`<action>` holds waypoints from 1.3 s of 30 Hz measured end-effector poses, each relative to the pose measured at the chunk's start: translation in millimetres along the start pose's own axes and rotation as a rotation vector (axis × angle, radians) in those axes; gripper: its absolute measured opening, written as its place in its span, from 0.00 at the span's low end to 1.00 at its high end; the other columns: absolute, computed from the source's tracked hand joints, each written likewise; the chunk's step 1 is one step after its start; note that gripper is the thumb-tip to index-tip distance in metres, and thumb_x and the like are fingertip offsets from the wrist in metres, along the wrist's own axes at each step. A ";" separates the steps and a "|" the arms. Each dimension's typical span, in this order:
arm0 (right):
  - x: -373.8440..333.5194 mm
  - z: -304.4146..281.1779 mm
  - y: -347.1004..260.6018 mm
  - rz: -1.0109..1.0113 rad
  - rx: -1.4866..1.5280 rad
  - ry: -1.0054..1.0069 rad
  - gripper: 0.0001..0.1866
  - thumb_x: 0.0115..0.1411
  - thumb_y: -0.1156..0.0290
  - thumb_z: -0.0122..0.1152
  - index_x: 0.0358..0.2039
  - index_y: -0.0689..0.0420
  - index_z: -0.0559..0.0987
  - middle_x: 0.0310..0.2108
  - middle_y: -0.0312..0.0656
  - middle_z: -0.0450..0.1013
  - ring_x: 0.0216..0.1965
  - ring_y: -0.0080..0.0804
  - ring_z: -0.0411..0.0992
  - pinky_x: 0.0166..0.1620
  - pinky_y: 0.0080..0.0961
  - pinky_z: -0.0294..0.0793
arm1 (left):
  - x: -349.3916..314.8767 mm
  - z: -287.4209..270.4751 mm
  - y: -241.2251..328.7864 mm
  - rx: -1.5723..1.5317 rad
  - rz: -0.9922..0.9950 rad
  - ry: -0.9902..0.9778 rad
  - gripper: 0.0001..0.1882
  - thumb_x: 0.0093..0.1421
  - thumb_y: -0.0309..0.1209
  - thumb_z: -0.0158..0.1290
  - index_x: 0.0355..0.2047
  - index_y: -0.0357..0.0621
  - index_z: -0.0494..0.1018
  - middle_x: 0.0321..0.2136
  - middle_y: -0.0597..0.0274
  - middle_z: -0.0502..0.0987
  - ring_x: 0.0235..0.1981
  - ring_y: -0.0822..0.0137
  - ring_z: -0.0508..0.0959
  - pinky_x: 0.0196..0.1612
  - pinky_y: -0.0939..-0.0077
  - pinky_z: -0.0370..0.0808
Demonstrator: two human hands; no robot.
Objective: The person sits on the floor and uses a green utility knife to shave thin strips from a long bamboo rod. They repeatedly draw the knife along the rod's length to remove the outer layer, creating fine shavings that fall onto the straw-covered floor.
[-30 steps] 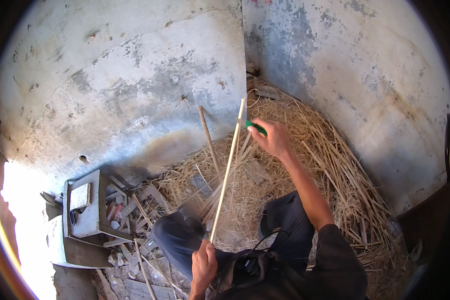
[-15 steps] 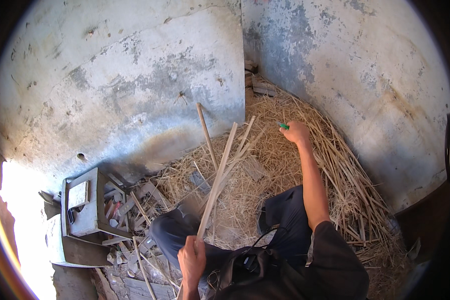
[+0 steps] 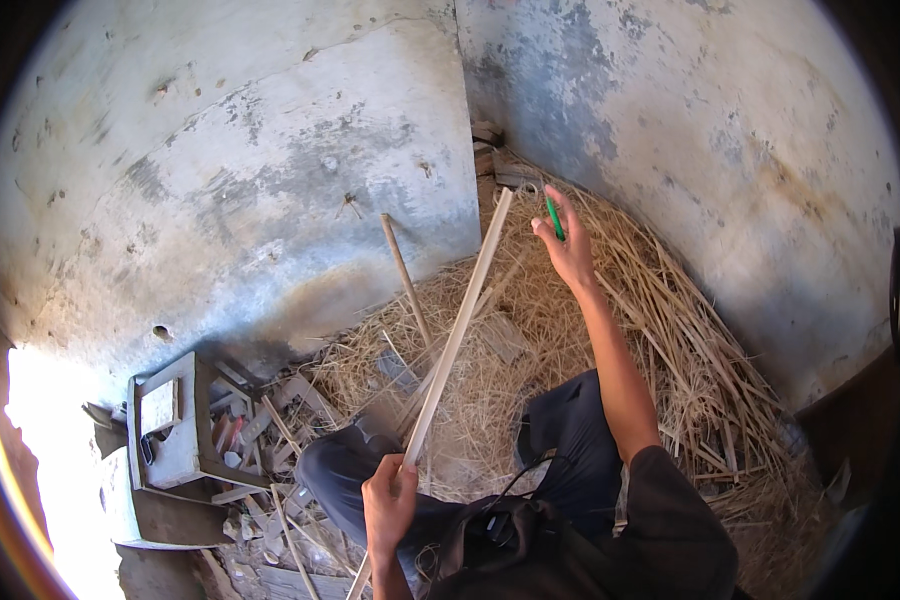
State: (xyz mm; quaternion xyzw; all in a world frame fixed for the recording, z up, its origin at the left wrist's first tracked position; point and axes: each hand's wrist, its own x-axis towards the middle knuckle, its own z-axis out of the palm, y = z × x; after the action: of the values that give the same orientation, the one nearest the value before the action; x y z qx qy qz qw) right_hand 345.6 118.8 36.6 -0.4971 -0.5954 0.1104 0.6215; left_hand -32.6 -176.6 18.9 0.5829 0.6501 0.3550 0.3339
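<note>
A long, pale, flat strip [image 3: 460, 325], seemingly split bamboo or wood, slants up and away from my left hand [image 3: 389, 503]. My left fingers are closed round its near part, at my left knee. Farther out, my right hand [image 3: 570, 240] is raised near the strip's far tip, apart from it. A small tool with a green handle [image 3: 555, 218] lies between my right thumb and partly spread fingers; its working end is too small to make out.
Straw-like shavings [image 3: 560, 320] cover the floor, with a heap of long strips [image 3: 685, 330] curving along the right wall. A thin stick [image 3: 407, 275] leans by the left wall. An overturned wooden stool [image 3: 185, 425] lies among scraps at the left.
My right hand has moved farther out and slightly left, its fingers loosening round the green tool. The strip's far end has swung away and right. A second strip beside it no longer shows.
</note>
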 end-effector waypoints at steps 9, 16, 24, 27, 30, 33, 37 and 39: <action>12.3 -24.2 -2.4 0.286 0.153 -0.248 0.27 0.73 0.57 0.61 0.68 0.55 0.76 0.39 0.42 0.85 0.39 0.23 0.83 0.50 0.30 0.78 | -7.8 -0.4 -5.8 -0.002 0.074 -0.004 0.08 0.68 0.29 0.58 0.41 0.36 0.80 0.21 0.55 0.79 0.22 0.69 0.76 0.31 0.70 0.74; 4.3 -10.4 -18.0 0.109 0.190 -0.150 0.21 0.74 0.58 0.60 0.60 0.56 0.82 0.36 0.40 0.85 0.38 0.23 0.83 0.47 0.30 0.76 | -5.3 -8.5 -5.6 0.015 0.068 -0.016 0.08 0.68 0.30 0.59 0.41 0.36 0.80 0.24 0.51 0.81 0.24 0.64 0.81 0.33 0.69 0.76; 6.7 -12.0 -2.8 0.240 0.138 -0.161 0.18 0.74 0.57 0.61 0.52 0.57 0.86 0.26 0.35 0.83 0.28 0.20 0.75 0.43 0.30 0.74 | -2.7 -9.1 -10.7 0.030 0.080 -0.026 0.08 0.67 0.29 0.59 0.42 0.36 0.80 0.27 0.48 0.83 0.27 0.59 0.84 0.35 0.66 0.77; 6.9 -12.9 -4.5 0.401 0.124 -0.160 0.17 0.74 0.58 0.61 0.50 0.58 0.86 0.27 0.36 0.83 0.23 0.17 0.67 0.39 0.32 0.71 | -4.5 -9.1 -11.5 0.045 0.075 -0.022 0.09 0.67 0.29 0.59 0.42 0.36 0.80 0.26 0.48 0.82 0.26 0.59 0.83 0.35 0.67 0.77; 5.7 -14.4 -7.0 0.460 0.213 -0.167 0.17 0.73 0.58 0.62 0.49 0.59 0.85 0.30 0.36 0.82 0.18 0.15 0.60 0.29 0.27 0.64 | -4.9 -9.1 -10.3 0.031 0.077 -0.034 0.09 0.67 0.29 0.59 0.42 0.36 0.80 0.26 0.48 0.81 0.25 0.61 0.82 0.34 0.67 0.77; 5.2 -14.7 -5.8 0.508 0.390 -0.169 0.18 0.74 0.58 0.62 0.49 0.61 0.82 0.34 0.38 0.80 0.15 0.13 0.56 0.20 0.20 0.55 | -5.0 -9.5 -12.0 0.027 0.064 -0.061 0.09 0.67 0.29 0.59 0.42 0.36 0.80 0.24 0.49 0.81 0.24 0.63 0.81 0.33 0.68 0.76; 5.1 -15.0 5.3 0.578 0.569 -0.124 0.16 0.73 0.60 0.63 0.49 0.60 0.80 0.32 0.35 0.77 0.16 0.14 0.57 0.22 0.19 0.55 | -3.8 -8.7 -14.8 0.028 0.069 -0.069 0.09 0.67 0.29 0.59 0.42 0.36 0.79 0.23 0.50 0.80 0.23 0.65 0.80 0.32 0.68 0.76; 5.4 -16.3 12.7 0.593 0.657 -0.122 0.15 0.72 0.60 0.64 0.49 0.59 0.80 0.30 0.34 0.76 0.16 0.14 0.57 0.23 0.19 0.56 | -3.8 -8.5 -13.9 0.022 0.072 -0.078 0.09 0.67 0.29 0.59 0.42 0.37 0.79 0.23 0.51 0.79 0.23 0.65 0.80 0.32 0.68 0.75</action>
State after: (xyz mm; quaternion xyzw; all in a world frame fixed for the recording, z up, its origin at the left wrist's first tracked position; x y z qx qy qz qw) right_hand 366.7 120.9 33.8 -0.4151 -0.3959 0.4963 0.6516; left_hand -46.7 -182.0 11.6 0.6229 0.6191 0.3367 0.3394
